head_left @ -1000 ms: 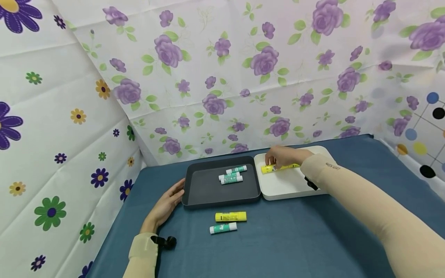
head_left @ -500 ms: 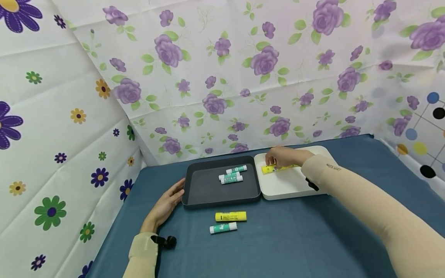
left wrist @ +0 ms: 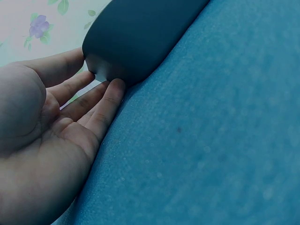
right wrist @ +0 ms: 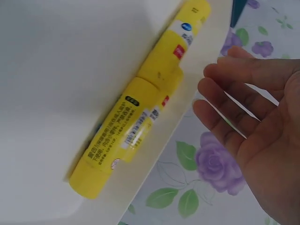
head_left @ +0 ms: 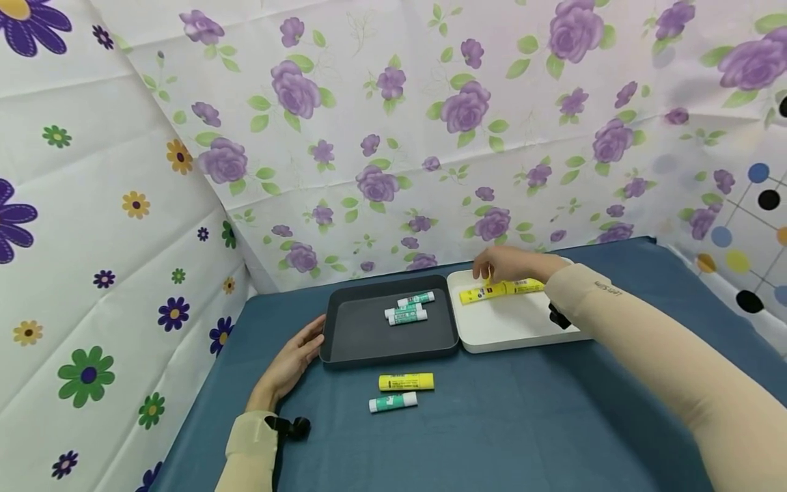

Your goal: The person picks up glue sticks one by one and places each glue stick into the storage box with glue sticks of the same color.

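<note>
My right hand (head_left: 507, 261) hovers at the back rim of the white tray (head_left: 522, 328), holding nothing. Its fingers are loosely bent and apart from the yellow glue sticks, as the right wrist view shows. Three yellow glue sticks lie along that rim: a front one (right wrist: 117, 136), an upper one (right wrist: 176, 40) and one partly hidden behind them. My left hand (head_left: 292, 365) touches the left side of the dark grey tray (head_left: 363, 342); in the left wrist view its fairly straight fingers (left wrist: 101, 110) meet the tray's outer wall. Three green-and-white glue sticks (head_left: 407, 317) lie inside that tray.
In front of the dark tray, a yellow glue stick (head_left: 406, 382) and a green-and-white glue stick (head_left: 393, 402) lie on the blue tablecloth (head_left: 492, 430). The trays stand side by side. A flower-printed sheet (head_left: 381, 137) hangs behind the table.
My right hand has let go of a yellow glue stick in the white tray and lifted slightly up and back, uncovering the sticks. The left hand stays at the dark tray.
</note>
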### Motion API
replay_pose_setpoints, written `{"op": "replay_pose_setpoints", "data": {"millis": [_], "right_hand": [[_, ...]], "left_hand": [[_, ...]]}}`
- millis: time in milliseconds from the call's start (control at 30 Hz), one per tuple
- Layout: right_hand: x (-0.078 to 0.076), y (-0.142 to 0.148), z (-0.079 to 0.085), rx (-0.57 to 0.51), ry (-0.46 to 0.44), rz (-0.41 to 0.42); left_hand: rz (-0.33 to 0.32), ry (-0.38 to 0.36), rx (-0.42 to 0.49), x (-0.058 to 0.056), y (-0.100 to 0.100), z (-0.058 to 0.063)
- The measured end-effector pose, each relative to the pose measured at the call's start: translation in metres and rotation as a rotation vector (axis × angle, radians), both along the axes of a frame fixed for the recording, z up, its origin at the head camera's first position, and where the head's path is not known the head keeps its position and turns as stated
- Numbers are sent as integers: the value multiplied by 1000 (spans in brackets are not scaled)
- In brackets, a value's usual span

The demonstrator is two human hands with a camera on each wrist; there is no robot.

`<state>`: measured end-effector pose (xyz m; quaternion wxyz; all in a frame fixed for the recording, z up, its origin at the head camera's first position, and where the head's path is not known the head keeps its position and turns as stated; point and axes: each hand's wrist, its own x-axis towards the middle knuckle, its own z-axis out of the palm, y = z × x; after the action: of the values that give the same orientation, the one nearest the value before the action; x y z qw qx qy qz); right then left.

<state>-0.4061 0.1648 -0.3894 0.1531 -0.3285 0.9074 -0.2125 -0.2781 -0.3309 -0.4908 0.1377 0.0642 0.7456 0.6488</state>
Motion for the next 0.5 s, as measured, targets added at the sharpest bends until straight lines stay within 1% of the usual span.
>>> {"op": "replay_pose_setpoints", "data": {"millis": [267, 400, 500], "right_hand": [[8, 7, 12, -122, -75, 50], [16, 10, 20, -204, -144, 70], [23, 12, 25, -251, -202, 62]], "left_hand": [[-4, 4, -2, 1, 0, 0], [-3, 3, 1, 2, 0, 0], [2, 2, -3, 1, 0, 0]]}}
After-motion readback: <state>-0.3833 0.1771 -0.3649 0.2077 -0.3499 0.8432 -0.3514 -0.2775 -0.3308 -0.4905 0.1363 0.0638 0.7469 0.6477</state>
